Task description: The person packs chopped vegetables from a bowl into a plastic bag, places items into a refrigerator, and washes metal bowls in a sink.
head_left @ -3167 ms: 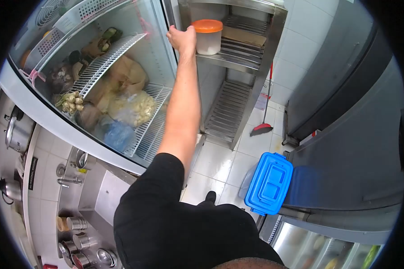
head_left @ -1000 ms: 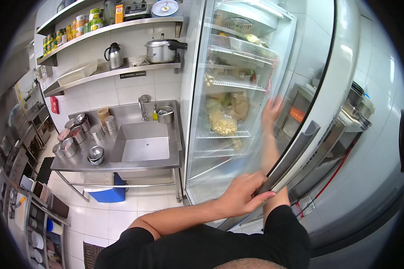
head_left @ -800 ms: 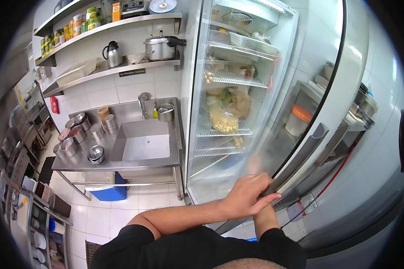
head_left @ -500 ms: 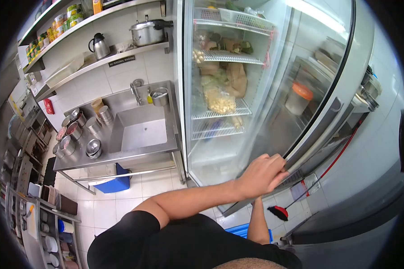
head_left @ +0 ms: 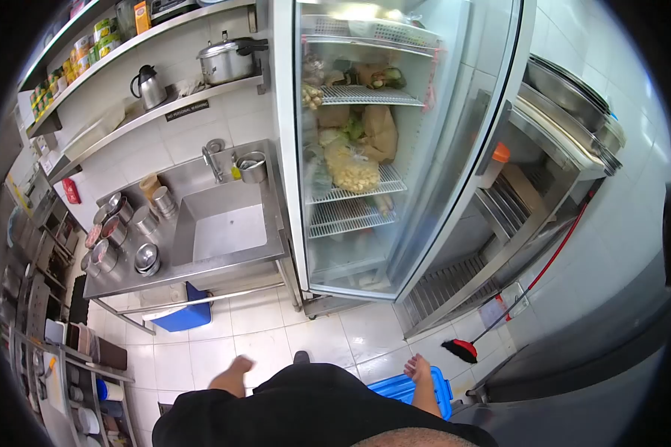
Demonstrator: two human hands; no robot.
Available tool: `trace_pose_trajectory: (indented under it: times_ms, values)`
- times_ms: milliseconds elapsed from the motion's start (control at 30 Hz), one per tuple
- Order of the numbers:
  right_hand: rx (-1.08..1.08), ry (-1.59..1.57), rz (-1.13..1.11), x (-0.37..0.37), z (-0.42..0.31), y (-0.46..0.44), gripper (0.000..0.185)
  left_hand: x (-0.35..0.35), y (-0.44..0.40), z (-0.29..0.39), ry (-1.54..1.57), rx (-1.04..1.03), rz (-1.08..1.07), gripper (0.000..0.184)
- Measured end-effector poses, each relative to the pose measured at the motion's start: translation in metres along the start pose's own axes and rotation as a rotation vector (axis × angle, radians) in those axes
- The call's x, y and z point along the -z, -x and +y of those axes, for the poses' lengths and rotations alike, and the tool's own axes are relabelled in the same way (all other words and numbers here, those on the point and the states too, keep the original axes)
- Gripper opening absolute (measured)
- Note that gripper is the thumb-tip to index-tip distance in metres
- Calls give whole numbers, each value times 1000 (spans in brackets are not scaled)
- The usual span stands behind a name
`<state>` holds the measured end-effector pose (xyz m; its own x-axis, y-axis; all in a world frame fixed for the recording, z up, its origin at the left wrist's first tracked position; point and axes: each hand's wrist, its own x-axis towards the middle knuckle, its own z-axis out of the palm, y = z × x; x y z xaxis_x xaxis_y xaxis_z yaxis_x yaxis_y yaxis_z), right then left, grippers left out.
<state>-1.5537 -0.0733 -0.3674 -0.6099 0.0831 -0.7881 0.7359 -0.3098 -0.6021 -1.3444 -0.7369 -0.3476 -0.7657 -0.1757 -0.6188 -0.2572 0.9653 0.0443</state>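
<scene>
My left hand (head_left: 236,372) hangs low at my left side, over the white floor tiles; it is blurred and its fingers do not show clearly. My right hand (head_left: 417,368) is low on the right, above the blue plastic container (head_left: 441,387), its fingers loosely curled and partly apart with nothing seen in them. Neither hand touches the glass-door fridge (head_left: 285,149) ahead. Its glass door (head_left: 455,149) stands almost closed. Behind the glass, wire shelves hold a bag of pale peeled cloves or pieces (head_left: 353,170), a brown paper bag (head_left: 380,132) and white baskets (head_left: 395,31).
A steel sink (head_left: 224,223) with metal pots and bowls stands left of the fridge. Above it are shelves with a pressure cooker (head_left: 226,62) and cans. To the right are a steel rack (head_left: 492,223) and a red-and-black broom (head_left: 462,350). A blue box (head_left: 183,316) sits under the sink.
My left hand has let go of the fridge door's edge and dropped back to my left side. The door has swung nearly closed. My right hand has come into clearer view.
</scene>
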Motion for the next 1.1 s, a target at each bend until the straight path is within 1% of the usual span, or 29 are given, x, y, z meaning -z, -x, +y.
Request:
trace_pose_trajectory:
  times_ms: [33,67,100,133,167,233,267,300,333,367,400,433,467,500,533,567,633,700,733,767,800,833,867,900,933,1000,1067,1100]
  values:
    - [-26,42,6,-1,11,0,48,-9,35,-27,416,491,-90,42]
    - [-57,87,11,-3,24,-2,47,-20,78,-60,210,272,-163,37]
    - [-89,137,16,-7,37,-4,46,-30,122,-93,6,49,-184,32]
    - [-102,244,-11,-15,49,-6,47,-43,147,-111,-7,-52,44,24]
    - [-114,354,-36,-24,61,-9,48,-57,168,-111,-17,-148,273,26]
    - [-162,604,-124,-46,78,-2,49,-91,195,-114,-116,-170,150,29]
    - [-200,742,-188,-56,80,1,48,-102,200,-108,16,-108,64,32]
    - [-48,980,-407,-56,85,-8,46,-102,213,-93,270,-150,190,33]
    - [-29,1114,-491,-70,88,-18,45,-66,240,-56,514,-225,308,35]
    - [0,1243,-577,-84,90,-26,43,-65,226,-46,702,-113,260,42]
    - [-25,1247,-569,-99,93,-30,42,-78,198,-38,864,119,147,49]
    - [-49,1251,-560,-114,96,-34,41,-90,162,-30,1028,416,22,56]
    - [-73,1254,-552,-130,99,-37,40,-91,140,-30,1118,570,-6,64]
    - [-120,1276,-547,-149,94,-35,38,-132,102,-56,891,626,-127,69]
    - [-183,1288,-527,-173,86,-35,36,-120,99,-62,928,682,-13,70]
    - [-227,1301,-517,-195,80,-35,34,-96,109,-64,956,679,151,70]
    - [-278,1325,-504,-238,71,-39,30,-96,97,-101,1058,615,248,68]
    - [-276,1336,-506,-285,62,-49,27,-84,98,-137,1158,629,264,60]
    - [-127,1368,-752,-283,66,-99,27,-79,104,-152,1338,710,272,55]
    - [-150,1333,-589,-328,60,-77,29,-77,111,-166,1509,790,280,50]
    - [-163,1281,-426,-375,52,-55,33,-79,117,-179,1621,850,338,45]
    - [-154,1383,-382,-422,56,-50,35,-87,126,-193,1655,882,340,45]
    - [-27,1277,-469,-457,51,-24,32,-99,131,-207,1684,906,343,46]
    - [85,1341,-469,-503,53,-1,32,-111,132,-221,1713,924,350,46]
    - [128,1362,-507,-544,51,24,35,-133,133,-241,1785,924,212,37]
    - [264,1436,-638,-609,55,55,35,-137,143,-252,1843,998,147,32]
    - [360,1499,-773,-656,59,81,35,-138,153,-260,1871,1060,107,29]
    - [436,1512,-823,-676,62,95,31,-137,155,-260,1875,1081,103,28]
